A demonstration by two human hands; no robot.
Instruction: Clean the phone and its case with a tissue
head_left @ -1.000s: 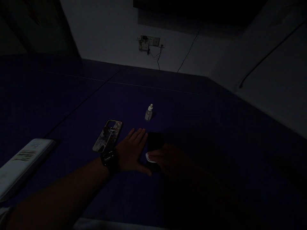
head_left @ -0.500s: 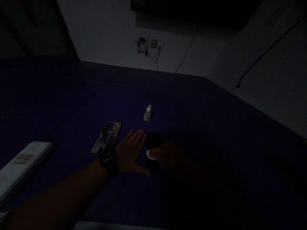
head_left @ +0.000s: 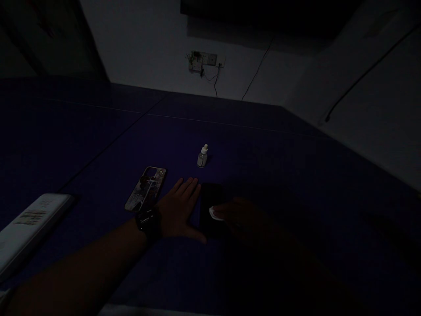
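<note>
My left hand (head_left: 180,208) lies flat on the dark blue surface with its fingers spread, a black smartwatch (head_left: 147,219) on the wrist. Its fingertips and thumb are beside the left edge of a dark flat phone (head_left: 207,195). Fingers of my right hand (head_left: 238,215) press a small white cotton pad (head_left: 215,214) against the phone's face. Much of the right hand is lost in shadow. To the left of my left hand lies a phone case (head_left: 146,188) with a printed picture. Beyond my hands a small clear dropper bottle (head_left: 202,158) with a white top stands upright.
A long white box (head_left: 34,228) lies at the left. At the back, a wall carries sockets with cords (head_left: 207,61) below a dark screen (head_left: 263,15). Another cable (head_left: 362,77) hangs on the right wall. The room is very dim.
My right hand has slid the cotton pad a little to the right across the phone. My left hand, the phone case and the dropper bottle have stayed in place.
</note>
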